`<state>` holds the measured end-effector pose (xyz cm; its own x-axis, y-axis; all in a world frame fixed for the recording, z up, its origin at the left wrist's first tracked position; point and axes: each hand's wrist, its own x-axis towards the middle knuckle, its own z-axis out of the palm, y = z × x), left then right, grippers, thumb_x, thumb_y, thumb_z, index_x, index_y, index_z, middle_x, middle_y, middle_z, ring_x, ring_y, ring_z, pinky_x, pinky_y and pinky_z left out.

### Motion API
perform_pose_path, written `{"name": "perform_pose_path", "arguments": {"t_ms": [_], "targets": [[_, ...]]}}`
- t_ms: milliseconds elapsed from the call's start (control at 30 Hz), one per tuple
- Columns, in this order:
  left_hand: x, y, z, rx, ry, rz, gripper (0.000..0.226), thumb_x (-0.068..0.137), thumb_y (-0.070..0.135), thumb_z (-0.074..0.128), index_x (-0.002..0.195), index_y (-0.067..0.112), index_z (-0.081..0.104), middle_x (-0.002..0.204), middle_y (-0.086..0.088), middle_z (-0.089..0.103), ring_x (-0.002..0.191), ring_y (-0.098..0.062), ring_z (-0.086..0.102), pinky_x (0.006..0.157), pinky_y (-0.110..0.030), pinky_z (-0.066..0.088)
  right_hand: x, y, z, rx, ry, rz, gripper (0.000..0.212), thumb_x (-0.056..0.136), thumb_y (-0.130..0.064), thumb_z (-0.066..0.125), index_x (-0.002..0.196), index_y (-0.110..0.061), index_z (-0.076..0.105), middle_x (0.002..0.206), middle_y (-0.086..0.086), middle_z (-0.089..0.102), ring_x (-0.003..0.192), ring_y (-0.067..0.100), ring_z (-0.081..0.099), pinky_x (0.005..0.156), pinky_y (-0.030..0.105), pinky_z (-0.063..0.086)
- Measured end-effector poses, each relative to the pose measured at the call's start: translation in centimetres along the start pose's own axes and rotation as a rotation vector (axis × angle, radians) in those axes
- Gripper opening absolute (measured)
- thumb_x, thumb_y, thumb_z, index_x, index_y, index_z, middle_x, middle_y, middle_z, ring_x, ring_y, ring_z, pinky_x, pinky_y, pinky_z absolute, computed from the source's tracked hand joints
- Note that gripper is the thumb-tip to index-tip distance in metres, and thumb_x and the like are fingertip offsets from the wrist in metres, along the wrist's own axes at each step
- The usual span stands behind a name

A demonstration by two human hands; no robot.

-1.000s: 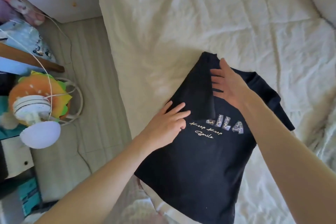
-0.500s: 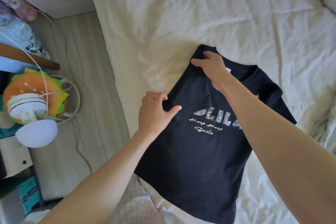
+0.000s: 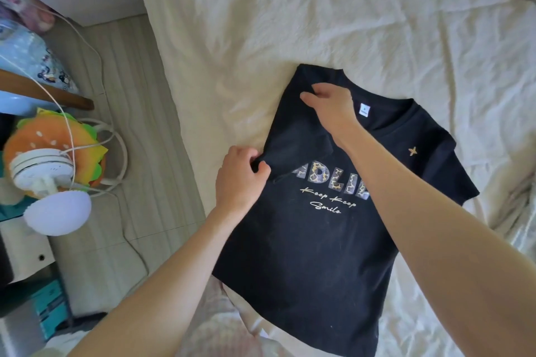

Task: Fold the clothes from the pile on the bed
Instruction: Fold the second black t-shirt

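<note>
A black T-shirt (image 3: 307,252) with pale lettering lies front-up on the cream bed sheet (image 3: 319,9), its neck pointing away from me. The shirt's left sleeve is folded in over the chest. My left hand (image 3: 239,180) pinches the edge of that folded sleeve at the shirt's left side. My right hand (image 3: 330,107) grips the fabric at the left shoulder, beside the collar label. The right sleeve lies spread out flat. No pile of clothes shows in this view.
The bed's left edge drops to a pale wooden floor (image 3: 139,153). On the floor side stand a burger-shaped cushion (image 3: 55,139), a white lamp (image 3: 58,211) with trailing cables, and boxes (image 3: 49,310). Rumpled bedding (image 3: 519,211) lies at the right.
Both hands went from lying flat on the folded shirt to taking hold of its left side. The fold has been drawn back leftward, and more of the lettering and the collar now show.
</note>
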<state>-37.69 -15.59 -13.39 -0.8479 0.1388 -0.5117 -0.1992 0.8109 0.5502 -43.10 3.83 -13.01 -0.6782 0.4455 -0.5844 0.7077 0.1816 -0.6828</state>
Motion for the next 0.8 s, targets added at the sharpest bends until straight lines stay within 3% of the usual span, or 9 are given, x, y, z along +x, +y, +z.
{"name": "perform_pose_path", "arguments": {"t_ms": [100,233,333,400,467,533,600,700,800], "targets": [[1.2,-1.1,-1.7,-0.143,-0.081,-0.135,0.011,0.090,0.025,0.052,0.097,0.018,0.057,0.083,0.011,0.058,0.085,-0.016,0.059,0.065,-0.020,0.039,-0.3,-0.2,0.3,-0.098,0.054,-0.096,0.035,0.091,-0.023,0.061,0.124,-0.012,0.061,0.109,0.000,0.065,0.103,0.011,0.057,0.084,0.014,0.039],[0.6,-1.3,-2.5,0.060,-0.074,0.068,0.028,0.092,0.026,0.055,0.118,0.017,0.052,0.107,0.004,0.056,0.094,-0.016,0.057,0.077,-0.028,0.046,-3.6,1.8,0.8,-0.277,0.191,-0.292,0.039,0.093,-0.027,0.056,0.130,-0.014,0.052,0.117,0.003,0.057,0.105,0.017,0.054,0.088,0.030,0.044],[-0.8,-0.6,-1.8,0.340,0.061,0.403,0.041,0.086,0.020,0.063,0.126,0.015,0.053,0.123,-0.009,0.053,0.110,-0.029,0.052,0.087,-0.042,0.049,-5.9,4.5,0.9,-0.153,0.171,-0.063,0.047,0.090,-0.035,0.060,0.131,-0.016,0.047,0.109,-0.003,0.057,0.102,0.015,0.055,0.084,0.027,0.040],[-1.3,-0.1,-1.1,0.528,0.050,0.555,0.048,0.087,0.022,0.060,0.133,0.013,0.051,0.142,-0.014,0.043,0.130,-0.037,0.041,0.104,-0.051,0.038,-6.5,6.1,0.8,-0.021,0.099,0.144,0.047,0.088,-0.034,0.063,0.129,-0.016,0.048,0.095,-0.009,0.059,0.087,0.007,0.056,0.075,0.021,0.037],[-1.5,0.0,-0.1,0.705,-0.097,0.587,0.052,0.095,0.032,0.047,0.144,0.015,0.036,0.156,-0.010,0.019,0.144,-0.032,0.014,0.115,-0.052,0.013,-6.5,6.8,0.5,0.086,0.063,0.238,0.036,0.088,-0.026,0.064,0.121,-0.016,0.055,0.087,-0.011,0.060,0.074,-0.001,0.054,0.063,0.016,0.040],[-1.4,0.2,0.7,0.747,-0.164,0.539,0.056,0.099,0.037,0.036,0.150,0.019,0.021,0.159,-0.007,0.004,0.146,-0.027,0.000,0.116,-0.048,-0.001,-6.4,7.0,0.1,0.149,0.066,0.247,0.025,0.088,-0.022,0.063,0.113,-0.018,0.060,0.086,-0.012,0.061,0.072,-0.001,0.056,0.055,0.011,0.041],[-1.4,1.3,0.9,0.714,-0.136,0.556,0.058,0.098,0.033,0.040,0.150,0.020,0.018,0.159,-0.011,0.005,0.146,-0.030,0.005,0.116,-0.049,0.003,-6.7,7.1,-0.7,0.229,0.112,0.244,0.018,0.090,-0.022,0.060,0.108,-0.020,0.061,0.087,-0.010,0.062,0.080,0.006,0.060,0.061,0.013,0.043],[-0.6,3.5,1.8,0.706,-0.133,0.646,0.060,0.096,0.029,0.045,0.150,0.019,0.019,0.158,-0.014,0.007,0.144,-0.037,0.009,0.115,-0.052,0.008,-8.1,8.4,-3.4,0.324,0.255,0.258,0.010,0.092,-0.022,0.055,0.101,-0.022,0.061,0.095,-0.002,0.066,0.091,0.013,0.061,0.080,0.028,0.049],[0.3,5.3,3.8,0.782,-0.213,0.647,0.061,0.098,0.037,0.040,0.151,0.023,0.015,0.159,-0.012,-0.003,0.145,-0.036,-0.002,0.114,-0.056,0.006,-10.7,11.3,-7.1,0.297,0.477,0.287,0.008,0.091,-0.023,0.051,0.090,-0.025,0.059,0.088,-0.003,0.064,0.087,0.016,0.060,0.075,0.029,0.049]]}}
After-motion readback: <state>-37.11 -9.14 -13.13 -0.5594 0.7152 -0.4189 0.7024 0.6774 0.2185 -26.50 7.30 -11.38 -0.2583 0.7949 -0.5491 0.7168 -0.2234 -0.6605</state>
